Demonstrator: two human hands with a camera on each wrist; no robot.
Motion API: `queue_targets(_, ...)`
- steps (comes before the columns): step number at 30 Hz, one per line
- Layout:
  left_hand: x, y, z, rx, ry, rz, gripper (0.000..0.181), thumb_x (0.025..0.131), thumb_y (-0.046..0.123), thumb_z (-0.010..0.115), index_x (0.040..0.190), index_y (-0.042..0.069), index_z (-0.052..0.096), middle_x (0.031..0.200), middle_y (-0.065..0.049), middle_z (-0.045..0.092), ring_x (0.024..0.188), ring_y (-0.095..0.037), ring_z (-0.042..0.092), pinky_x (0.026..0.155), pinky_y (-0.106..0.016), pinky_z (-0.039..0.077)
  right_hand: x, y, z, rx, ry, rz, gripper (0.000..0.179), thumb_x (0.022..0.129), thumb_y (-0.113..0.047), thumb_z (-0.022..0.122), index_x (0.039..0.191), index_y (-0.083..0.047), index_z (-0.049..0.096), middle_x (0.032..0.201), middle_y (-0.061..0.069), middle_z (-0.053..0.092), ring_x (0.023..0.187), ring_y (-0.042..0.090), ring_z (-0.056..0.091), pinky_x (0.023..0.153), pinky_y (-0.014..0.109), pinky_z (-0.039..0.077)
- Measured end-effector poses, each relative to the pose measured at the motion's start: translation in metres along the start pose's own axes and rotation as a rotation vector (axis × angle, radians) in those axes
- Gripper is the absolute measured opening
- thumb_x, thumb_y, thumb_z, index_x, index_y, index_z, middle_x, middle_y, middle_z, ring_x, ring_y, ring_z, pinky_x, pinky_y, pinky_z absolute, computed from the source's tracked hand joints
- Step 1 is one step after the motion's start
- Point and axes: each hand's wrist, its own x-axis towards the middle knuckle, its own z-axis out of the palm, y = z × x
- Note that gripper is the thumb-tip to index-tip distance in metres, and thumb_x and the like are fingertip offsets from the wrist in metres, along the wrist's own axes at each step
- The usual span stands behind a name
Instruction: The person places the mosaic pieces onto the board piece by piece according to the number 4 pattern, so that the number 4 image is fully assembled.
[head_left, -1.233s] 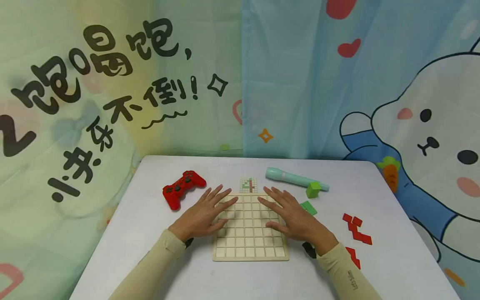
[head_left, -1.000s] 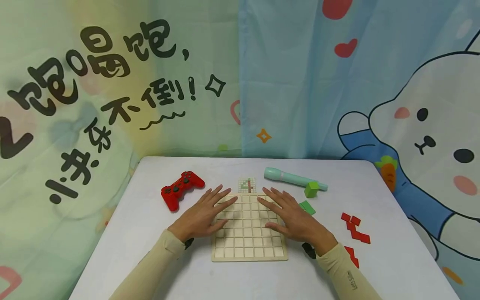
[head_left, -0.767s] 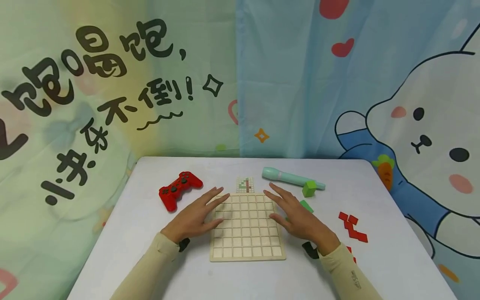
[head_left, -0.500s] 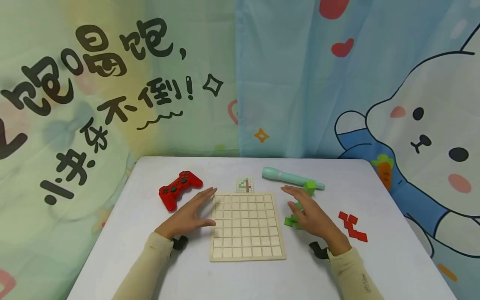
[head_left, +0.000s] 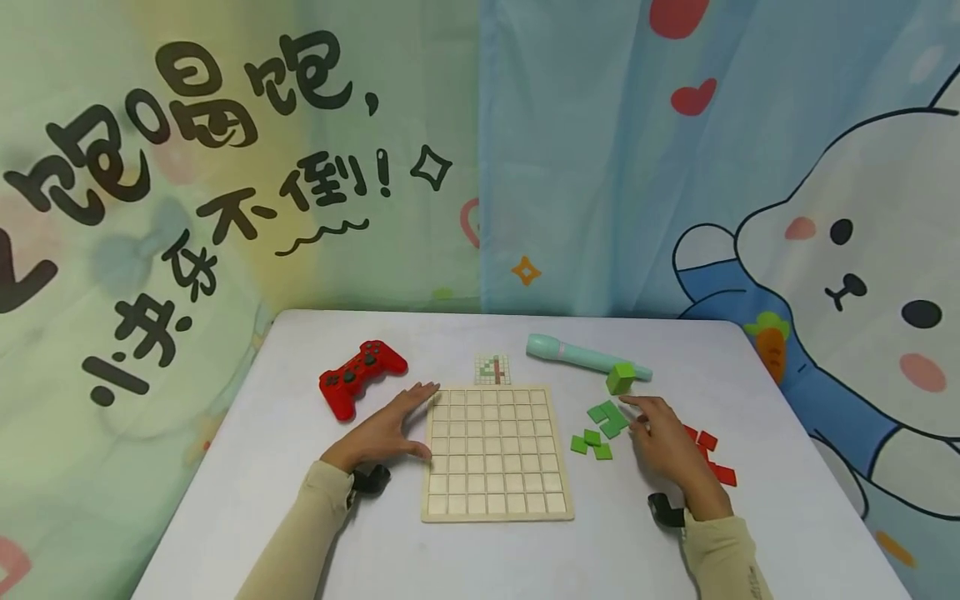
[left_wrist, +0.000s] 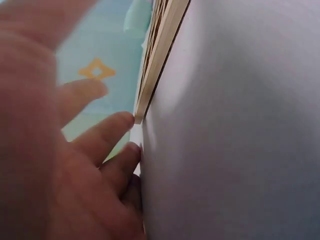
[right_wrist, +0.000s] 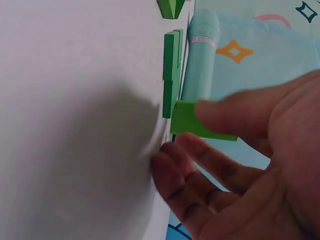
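Note:
A pale wooden grid board (head_left: 495, 454) lies flat in the middle of the white table. Along its left edge stands my left hand (head_left: 378, 433), thumb and fingers spread; in the left wrist view a fingertip (left_wrist: 126, 119) is right at the board's corner. On the other side my right hand (head_left: 671, 450) hovers low with bent fingers, nothing in its grasp. Its index finger points at the green cube (head_left: 620, 378) and a flat green piece (head_left: 611, 423). A lighter green stepped piece (head_left: 592, 442) lies nearer the board. The right wrist view shows thumb (right_wrist: 225, 117) and fingers apart.
Behind the board lies a small coloured grid card (head_left: 492, 370). A red game controller (head_left: 360, 379) is at the back left, a mint-green flashlight (head_left: 577, 354) at the back right. Red pieces (head_left: 723, 475) lie partly behind the right hand. A printed curtain (head_left: 570, 167) hangs behind the table.
Both hands have moved apart from above the board: the left to its left edge, the right past the green pieces, uncovering them. The right fingers have bent more.

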Motion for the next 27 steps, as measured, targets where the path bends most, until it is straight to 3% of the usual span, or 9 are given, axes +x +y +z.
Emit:
queue_targets(5,0.004,-0.001,-0.001,0.071,-0.027,0.062,0.12,0.073,0.035,0.098,0.17,0.014,0.03,0.18,-0.015,0.02,0.167,-0.044,0.013,0.132,-0.066,0.022,-0.003,0.004,0.003,0.016,-0.028,-0.015,0.054,0.104,-0.006,0.061,0.157,-0.008,0.05,0.157,0.026,0.047,0.129,0.044,0.059,0.106,0.065,0.055)
queue_targets(12,0.006,0.002,0.001,0.076,-0.048,0.044,0.122,0.072,0.031,0.099,0.17,0.01,0.029,0.18,-0.015,0.02,0.168,-0.043,0.013,0.133,-0.065,0.02,0.005,0.005,0.004,-0.015,-0.032,-0.065,0.059,0.103,-0.001,0.06,0.16,-0.01,0.046,0.162,0.025,0.044,0.132,0.043,0.053,0.11,0.066,0.051)
queue_targets(19,0.007,0.006,-0.002,0.094,-0.039,0.032,0.122,0.071,0.029,0.1,0.169,0.009,0.029,0.18,-0.013,0.021,0.168,-0.041,0.013,0.132,-0.064,0.024,0.013,0.005,0.004,-0.055,-0.018,-0.093,0.052,0.1,0.002,0.064,0.151,-0.008,0.057,0.155,0.025,0.052,0.129,0.044,0.054,0.106,0.065,0.054)
queue_targets(27,0.007,0.005,0.001,0.08,-0.051,0.015,0.123,0.072,0.03,0.1,0.169,0.007,0.028,0.18,-0.013,0.019,0.168,-0.04,0.012,0.133,-0.062,0.023,0.013,0.007,0.004,-0.029,-0.034,-0.031,0.05,0.101,-0.003,0.067,0.15,-0.008,0.059,0.149,0.024,0.055,0.132,0.043,0.054,0.111,0.066,0.05)
